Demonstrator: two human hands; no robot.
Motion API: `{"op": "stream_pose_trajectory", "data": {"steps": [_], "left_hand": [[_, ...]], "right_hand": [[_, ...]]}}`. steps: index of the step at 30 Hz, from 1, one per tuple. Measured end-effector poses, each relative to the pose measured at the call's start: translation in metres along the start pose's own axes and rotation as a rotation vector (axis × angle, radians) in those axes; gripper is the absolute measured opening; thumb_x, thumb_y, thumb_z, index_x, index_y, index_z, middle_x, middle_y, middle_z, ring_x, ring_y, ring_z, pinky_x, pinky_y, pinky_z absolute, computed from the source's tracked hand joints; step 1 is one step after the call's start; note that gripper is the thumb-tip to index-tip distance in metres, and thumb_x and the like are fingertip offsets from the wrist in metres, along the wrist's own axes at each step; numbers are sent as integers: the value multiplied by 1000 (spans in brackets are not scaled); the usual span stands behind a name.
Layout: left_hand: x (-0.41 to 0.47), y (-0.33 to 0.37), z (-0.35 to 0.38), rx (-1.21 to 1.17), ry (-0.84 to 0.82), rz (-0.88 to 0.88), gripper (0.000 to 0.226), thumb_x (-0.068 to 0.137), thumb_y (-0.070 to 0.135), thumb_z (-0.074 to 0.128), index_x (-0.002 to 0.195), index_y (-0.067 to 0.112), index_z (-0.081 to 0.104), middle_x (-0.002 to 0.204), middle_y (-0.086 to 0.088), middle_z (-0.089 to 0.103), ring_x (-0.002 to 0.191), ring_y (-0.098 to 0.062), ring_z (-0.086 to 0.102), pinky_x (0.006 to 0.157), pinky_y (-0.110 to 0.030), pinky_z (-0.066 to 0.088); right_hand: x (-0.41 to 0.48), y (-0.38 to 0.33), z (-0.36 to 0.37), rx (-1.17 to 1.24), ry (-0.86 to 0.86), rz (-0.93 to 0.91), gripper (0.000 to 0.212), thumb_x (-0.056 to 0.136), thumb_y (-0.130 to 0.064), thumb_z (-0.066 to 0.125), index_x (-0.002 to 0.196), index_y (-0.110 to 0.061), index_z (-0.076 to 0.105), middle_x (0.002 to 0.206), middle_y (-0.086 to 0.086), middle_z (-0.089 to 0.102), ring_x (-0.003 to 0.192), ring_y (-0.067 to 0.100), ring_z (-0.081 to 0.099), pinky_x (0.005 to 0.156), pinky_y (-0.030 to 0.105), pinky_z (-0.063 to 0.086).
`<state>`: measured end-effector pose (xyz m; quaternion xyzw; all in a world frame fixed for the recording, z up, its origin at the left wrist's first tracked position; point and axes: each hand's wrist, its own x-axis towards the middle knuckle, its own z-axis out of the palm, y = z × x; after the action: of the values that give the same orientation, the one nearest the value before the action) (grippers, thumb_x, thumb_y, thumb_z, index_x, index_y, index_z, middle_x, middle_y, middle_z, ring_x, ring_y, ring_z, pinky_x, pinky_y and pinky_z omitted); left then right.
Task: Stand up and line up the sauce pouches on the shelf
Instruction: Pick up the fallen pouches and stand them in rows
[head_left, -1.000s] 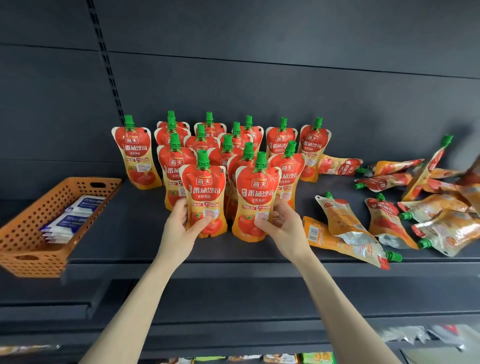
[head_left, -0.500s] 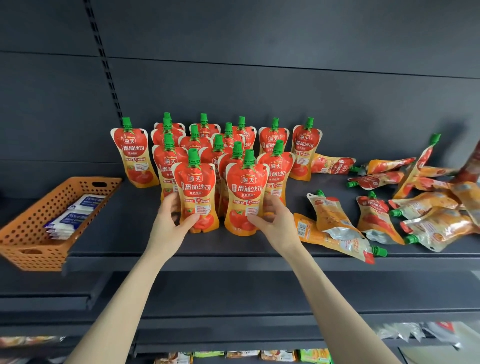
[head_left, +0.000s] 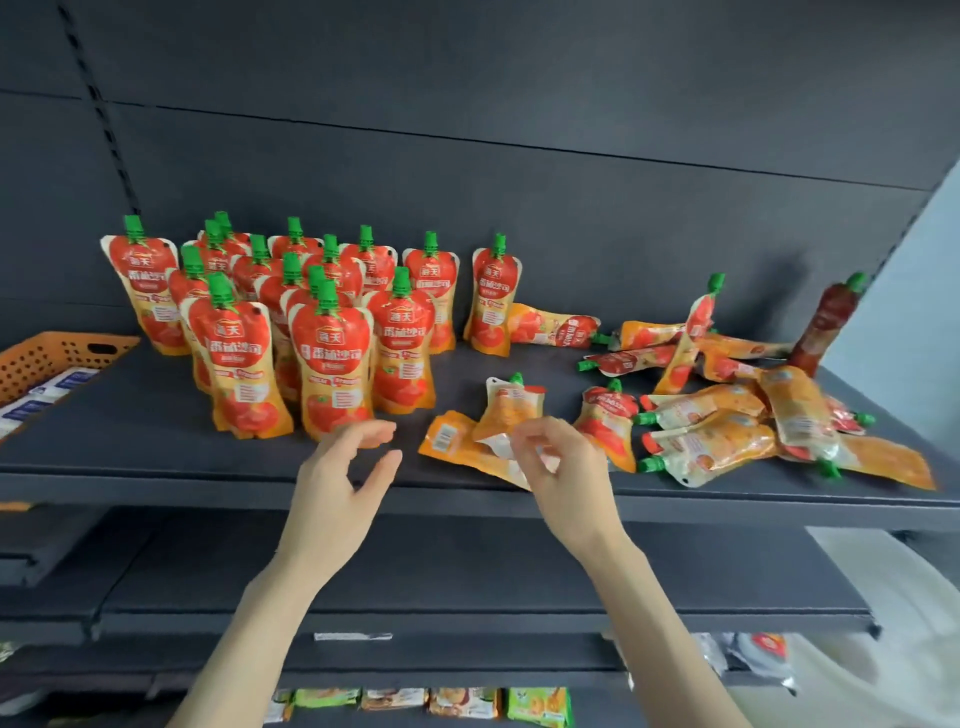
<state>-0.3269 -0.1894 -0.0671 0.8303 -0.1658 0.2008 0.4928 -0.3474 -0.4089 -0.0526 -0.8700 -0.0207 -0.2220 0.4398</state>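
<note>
Pouches (head_left: 332, 364), about fifteen, stand clustered at the left of the shelf (head_left: 156, 447). Roughly a dozen fallen pouches (head_left: 727, 426) lie or lean heaped at its right. The left hand (head_left: 337, 473) hovers just before the front row, fingers loosely spread, holding nothing. The right hand (head_left: 563, 467) curls its fingers at one lying pouch (head_left: 511, 410); blur hides any grip. One orange basket (head_left: 47, 358) sits far left.

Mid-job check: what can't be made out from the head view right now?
Head view:
Right hand: motion-blurred; grip on the flat pouch beneath it unclear.
Rear pouches: count hidden by front pouches.
Basket: cut off by left edge.
Pile: overlapping pouches, count unclear.
</note>
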Motion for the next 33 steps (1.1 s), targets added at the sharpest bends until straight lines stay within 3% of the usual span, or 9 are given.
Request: {"op": "stream_pose_trajectory", "data": {"steps": [6,10,12,15,17,19,24,28,33], "left_hand": [[-4,49,75,-123,-75,-1,17,87,6,61,99,17,65,98,6,68,94,1,61,78,-5,43],[31,68,110,-91,-108,46,16,88,11,61,101,18,66,97,12,67,95,0,61,80,-9,46],[55,75,128,-80,-122,75,15,87,12,62,101,18,66,96,15,67,95,2,60,80,-7,45],[97,78,158,-91,-150,94,15,88,11,61,100,19,65,92,15,66,93,3,60,77,-6,45],[127,75,181,-93,-183,105,14,88,12,60,100,20,64,91,13,65,91,2,59,76,-7,45],[158,70,205,-72,-223,116,14,89,13,59,102,18,63,92,10,64,89,-1,59,77,-9,46],[225,50,263,68,-314,135,23,88,14,61,110,13,60,107,-1,61,102,-15,58,88,-27,48],[263,29,297,305,-335,150,43,85,24,64,125,12,51,127,-6,52,117,-24,48,97,-33,38],[284,5,317,615,-372,164,54,88,43,57,133,17,44,134,-6,49,125,-28,42,107,-41,26]], "right_hand": [[-4,45,-68,-35,-16,46,15,92,-16,55,100,-13,68,98,-5,68,93,9,61,75,14,48],[26,62,-98,-72,9,18,15,92,-17,54,100,-17,67,98,-7,67,93,9,60,79,27,50],[46,72,-108,-74,26,-1,15,93,-17,55,102,-17,67,100,-6,67,95,9,60,81,27,50],[80,90,-120,-89,59,-32,16,92,-16,56,103,-16,66,101,-6,67,93,7,61,80,23,50],[103,104,-128,-89,90,-51,15,91,-13,57,101,-14,68,97,-8,67,88,1,61,76,13,49],[123,119,-136,-92,128,-47,14,90,-11,58,98,-16,68,93,-13,66,85,-5,60,74,7,47],[151,160,-157,-44,253,47,4,89,-27,62,93,-26,63,92,-13,67,87,1,62,74,19,52],[173,184,-166,23,284,136,32,81,-43,64,106,-25,54,105,-10,60,97,2,56,78,18,46],[195,204,-167,238,149,267,73,68,-54,65,130,-26,40,124,-13,53,112,-1,50,89,20,46]]}}
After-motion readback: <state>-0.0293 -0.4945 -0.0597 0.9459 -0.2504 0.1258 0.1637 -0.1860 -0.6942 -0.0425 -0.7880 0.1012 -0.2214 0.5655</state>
